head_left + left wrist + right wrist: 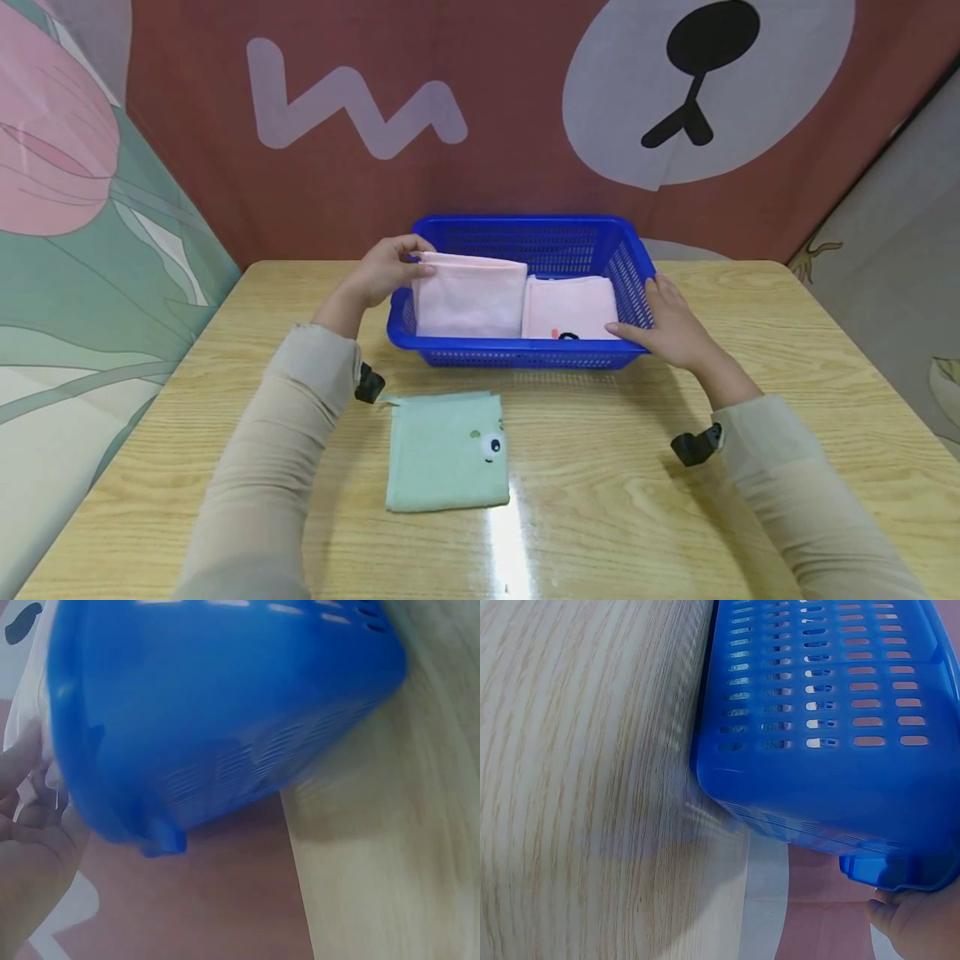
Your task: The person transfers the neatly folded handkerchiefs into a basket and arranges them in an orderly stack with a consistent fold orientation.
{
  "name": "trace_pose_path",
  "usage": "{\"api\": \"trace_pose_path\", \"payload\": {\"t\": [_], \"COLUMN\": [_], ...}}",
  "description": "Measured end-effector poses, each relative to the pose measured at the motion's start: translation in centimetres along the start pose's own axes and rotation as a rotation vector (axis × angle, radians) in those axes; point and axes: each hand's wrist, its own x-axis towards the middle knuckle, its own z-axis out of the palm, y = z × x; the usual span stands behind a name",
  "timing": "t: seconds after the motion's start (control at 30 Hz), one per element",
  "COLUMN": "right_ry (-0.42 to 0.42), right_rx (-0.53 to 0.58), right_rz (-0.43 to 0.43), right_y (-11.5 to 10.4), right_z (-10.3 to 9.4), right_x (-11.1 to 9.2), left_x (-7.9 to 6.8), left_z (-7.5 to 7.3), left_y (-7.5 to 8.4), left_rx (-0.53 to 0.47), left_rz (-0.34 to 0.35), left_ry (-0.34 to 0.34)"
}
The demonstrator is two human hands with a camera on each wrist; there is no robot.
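Folded pale pink cloth (470, 296) stands half inside the blue perforated plastic basket (525, 357), at its left end, upper edge above the rim. Your left hand (388, 271) pinches that cloth's top corner, so the grip there holds cloth. Your right hand (670, 325) lies with straight fingers against the basket's right wall, holding nothing. A second pink folded cloth (570, 307) already lies in the basket's right half. You appear to be mid-placement; next, lower the cloth flat before letting go. In front of the basket, on the wooden bench (787, 350), a folded mint-green cloth with a cartoon eye (447, 452) waits.
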Motion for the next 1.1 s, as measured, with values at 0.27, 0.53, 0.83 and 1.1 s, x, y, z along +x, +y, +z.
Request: {"api": "trace_pose_path", "payload": {"t": [0.27,0.53,0.83,1.1], "right_ry": [0.007,0.005,0.002,0.000], "right_rx": [0.005,0.000,-0.001,-0.003], "right_rz": [-0.005,-0.007,-0.009,-0.008], "right_y": [0.0,0.0,0.0,0.0], "right_z": [-0.1,-0.1,-0.1,-0.1], "right_x": [0.0,0.0,0.0,0.1], "left_x": [0.6,1.4,2.3,2.7], "left_z": [0.6,1.3,2.0,2.2], "left_y": [-0.7,-1.2,-1.3,-0.8], "left_rx": [0.058,0.248,0.438,0.586], "left_rz": [0.012,0.107,0.125,0.083], "left_ry": [-0.018,-0.029,0.050,0.049]}}
